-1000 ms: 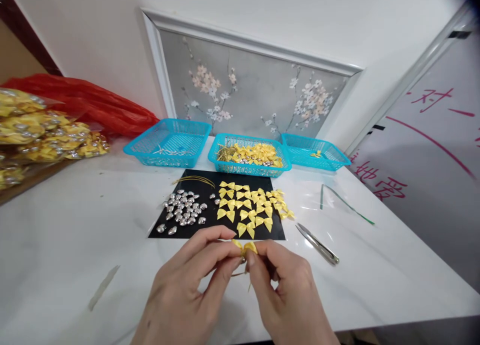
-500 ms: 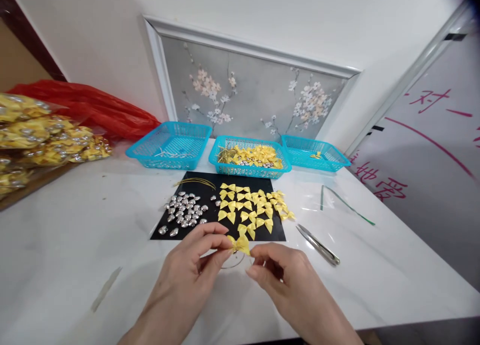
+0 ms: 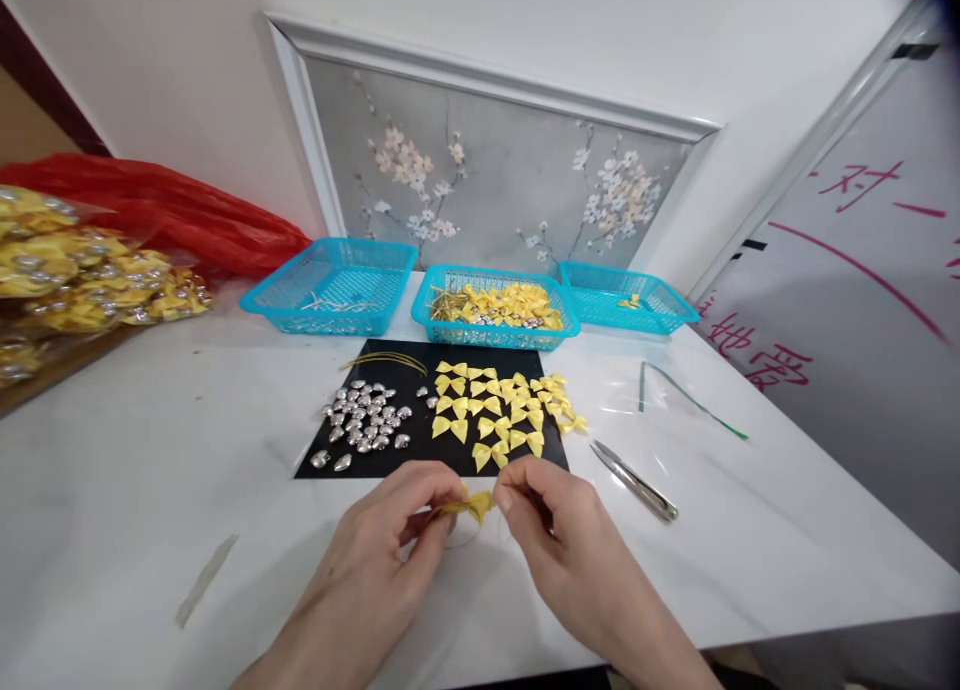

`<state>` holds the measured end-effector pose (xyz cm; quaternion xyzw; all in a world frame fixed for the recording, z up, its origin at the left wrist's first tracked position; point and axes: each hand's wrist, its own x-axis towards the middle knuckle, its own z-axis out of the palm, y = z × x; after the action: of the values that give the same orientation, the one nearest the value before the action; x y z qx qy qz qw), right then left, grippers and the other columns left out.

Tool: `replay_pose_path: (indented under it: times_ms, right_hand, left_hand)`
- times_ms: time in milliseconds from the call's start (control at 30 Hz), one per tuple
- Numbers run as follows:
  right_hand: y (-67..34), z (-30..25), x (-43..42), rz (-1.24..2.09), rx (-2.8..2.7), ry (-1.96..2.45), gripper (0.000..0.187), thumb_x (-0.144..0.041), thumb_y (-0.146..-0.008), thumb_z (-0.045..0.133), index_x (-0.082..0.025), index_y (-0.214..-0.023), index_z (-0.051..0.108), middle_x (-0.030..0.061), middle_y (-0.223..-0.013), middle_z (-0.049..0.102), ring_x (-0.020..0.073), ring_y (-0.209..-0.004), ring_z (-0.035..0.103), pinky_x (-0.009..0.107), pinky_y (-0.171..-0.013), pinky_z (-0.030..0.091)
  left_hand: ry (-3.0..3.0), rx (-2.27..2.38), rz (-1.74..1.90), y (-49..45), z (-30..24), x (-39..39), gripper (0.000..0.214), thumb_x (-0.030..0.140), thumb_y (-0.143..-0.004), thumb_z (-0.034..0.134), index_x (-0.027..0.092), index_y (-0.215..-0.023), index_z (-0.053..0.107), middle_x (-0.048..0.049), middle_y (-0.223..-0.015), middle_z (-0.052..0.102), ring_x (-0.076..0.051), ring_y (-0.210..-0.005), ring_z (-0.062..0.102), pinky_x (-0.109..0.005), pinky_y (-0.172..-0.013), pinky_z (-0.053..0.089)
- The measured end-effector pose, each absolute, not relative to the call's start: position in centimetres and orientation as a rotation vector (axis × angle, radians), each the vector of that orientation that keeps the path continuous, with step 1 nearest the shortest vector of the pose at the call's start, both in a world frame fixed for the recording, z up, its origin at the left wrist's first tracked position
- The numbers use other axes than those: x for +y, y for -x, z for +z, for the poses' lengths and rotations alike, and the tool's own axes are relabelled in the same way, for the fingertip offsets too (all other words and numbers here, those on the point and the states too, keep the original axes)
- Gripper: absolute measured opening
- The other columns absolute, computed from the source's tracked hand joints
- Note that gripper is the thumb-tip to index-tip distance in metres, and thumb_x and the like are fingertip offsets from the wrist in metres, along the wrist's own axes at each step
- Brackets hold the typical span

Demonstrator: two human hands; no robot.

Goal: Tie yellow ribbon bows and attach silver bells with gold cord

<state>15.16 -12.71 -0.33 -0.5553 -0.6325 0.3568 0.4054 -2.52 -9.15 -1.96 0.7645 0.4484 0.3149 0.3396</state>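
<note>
Both hands meet just above the white table's near edge. My left hand (image 3: pixel 382 560) pinches a small yellow ribbon bow (image 3: pixel 471 506) between thumb and fingers. My right hand (image 3: pixel 559 545) pinches at the bow's right side, fingers closed; a thin gold wire loops under the bow. Just beyond the hands lies a black mat (image 3: pixel 375 462) holding several silver heart beads (image 3: pixel 365 423) on its left half and several yellow bows (image 3: pixel 495 410) on its right half, with a few gold wires (image 3: pixel 386 360) at its far edge.
Three turquoise baskets stand at the back: left (image 3: pixel 330 290), middle (image 3: pixel 495 310) with bows and beads, right (image 3: pixel 626 305). Metal snips (image 3: pixel 636 482) lie right of the mat beside a clear bag (image 3: pixel 660 400). Bagged yellow bows (image 3: pixel 82 280) and red plastic (image 3: pixel 172 215) sit far left.
The hands have moved slightly away from me toward the mat. The right hand has closed back in on the bow, which now sits lower between the fingertips.
</note>
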Motion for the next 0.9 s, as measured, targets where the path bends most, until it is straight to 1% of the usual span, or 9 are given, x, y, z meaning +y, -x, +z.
replay_pose_path:
  times_ms: [100, 167, 333, 433, 500, 633, 767, 833, 900]
  right_hand:
    - [-15.0, -0.6, -12.8, 0.93, -1.573, 1.399, 0.015, -0.02, -0.091, 0.044, -0.018, -0.077, 0.051, -0.0046, -0.065, 0.046, 0.0092, -0.055, 0.039, 0.02, -0.048, 0.028]
    - [-15.0, -0.6, -12.9, 0.943, -1.556, 1.389, 0.016, -0.022, -0.092, 0.044, -0.018, -0.078, 0.051, -0.0044, -0.065, 0.045, 0.0095, -0.056, 0.039, 0.021, -0.048, 0.028]
    - [-14.8, -0.4, -13.2, 0.987, -1.554, 1.353, 0.018, -0.025, -0.093, 0.043, -0.019, -0.078, 0.051, -0.0041, -0.065, 0.045, 0.01, -0.057, 0.04, 0.02, -0.048, 0.03]
    - [-13.9, -0.8, -13.7, 0.937, -1.599, 1.336, 0.018, -0.024, -0.093, 0.042, -0.019, -0.079, 0.051, -0.0017, -0.069, 0.051, 0.0112, -0.06, 0.046, 0.02, -0.052, 0.035]
    - [-12.8, -1.6, -14.1, 0.803, -1.661, 1.305, 0.015, -0.019, -0.092, 0.041, -0.019, -0.083, 0.053, 0.0015, -0.076, 0.057, 0.0135, -0.066, 0.053, 0.023, -0.059, 0.041]
    - [-10.7, -4.2, -14.6, 0.408, -1.76, 1.278, 0.02, -0.015, -0.091, 0.038, -0.019, -0.092, 0.057, 0.0067, -0.086, 0.061, 0.0187, -0.071, 0.059, 0.029, -0.063, 0.046]
    - [-10.2, -5.7, -14.9, 0.271, -1.853, 1.29, 0.021, -0.016, -0.092, 0.038, -0.02, -0.1, 0.057, 0.0066, -0.086, 0.062, 0.0198, -0.069, 0.062, 0.03, -0.061, 0.049]
    - [-10.5, -5.5, -15.0, 0.31, -1.869, 1.296, 0.022, -0.015, -0.092, 0.039, -0.021, -0.1, 0.058, 0.0067, -0.088, 0.062, 0.0198, -0.071, 0.063, 0.03, -0.063, 0.051]
    - [-11.1, -4.8, -15.2, 0.4, -1.861, 1.303, 0.026, -0.012, -0.089, 0.039, -0.022, -0.104, 0.058, 0.0072, -0.092, 0.063, 0.0194, -0.072, 0.063, 0.029, -0.065, 0.051]
  left_hand:
    - [-2.085, 1.19, 0.759, 2.5, -1.6, -9.3, 0.025, 0.013, -0.084, 0.041, 0.024, -0.08, 0.063, 0.0011, -0.082, 0.066, -0.015, -0.076, 0.064, -0.024, -0.064, 0.053]
    - [-2.141, 1.209, 0.745, 2.4, -1.5, -9.3, 0.028, 0.011, -0.082, 0.041, 0.023, -0.077, 0.066, 0.0005, -0.082, 0.069, -0.015, -0.074, 0.065, -0.025, -0.065, 0.053]
    - [-2.191, 1.223, 0.8, 2.3, -1.8, -9.2, 0.029, 0.015, -0.082, 0.045, 0.024, -0.082, 0.072, -0.0031, -0.094, 0.072, -0.019, -0.088, 0.067, -0.031, -0.079, 0.055]
    - [-2.133, 1.241, 0.796, 2.3, -1.6, -9.2, 0.024, 0.021, -0.082, 0.049, 0.025, -0.086, 0.073, -0.0041, -0.098, 0.072, -0.023, -0.097, 0.064, -0.037, -0.088, 0.051]
    - [-1.972, 1.236, 0.746, 2.2, -1.1, -9.3, 0.024, 0.028, -0.085, 0.049, 0.026, -0.085, 0.073, -0.0036, -0.098, 0.071, -0.024, -0.099, 0.062, -0.038, -0.09, 0.049]
    - [-1.492, 1.121, 0.656, 1.9, 0.0, -9.4, 0.035, 0.04, -0.09, 0.047, 0.022, -0.074, 0.072, -0.0012, -0.081, 0.068, -0.019, -0.081, 0.061, -0.029, -0.075, 0.049]
    - [-1.227, 1.069, 0.595, 2.1, 0.2, -9.3, 0.022, 0.036, -0.081, 0.063, 0.019, -0.077, 0.074, 0.0004, -0.075, 0.065, -0.013, -0.065, 0.052, -0.02, -0.054, 0.04]
    - [-1.196, 1.08, 0.596, 2.3, 0.0, -9.3, 0.019, 0.034, -0.08, 0.065, 0.018, -0.081, 0.075, -0.0003, -0.075, 0.066, -0.013, -0.066, 0.053, -0.02, -0.055, 0.04]
    - [-1.219, 1.08, 0.616, 2.5, -0.2, -9.3, 0.019, 0.033, -0.081, 0.063, 0.018, -0.082, 0.075, -0.0019, -0.078, 0.068, -0.017, -0.075, 0.058, -0.025, -0.066, 0.045]
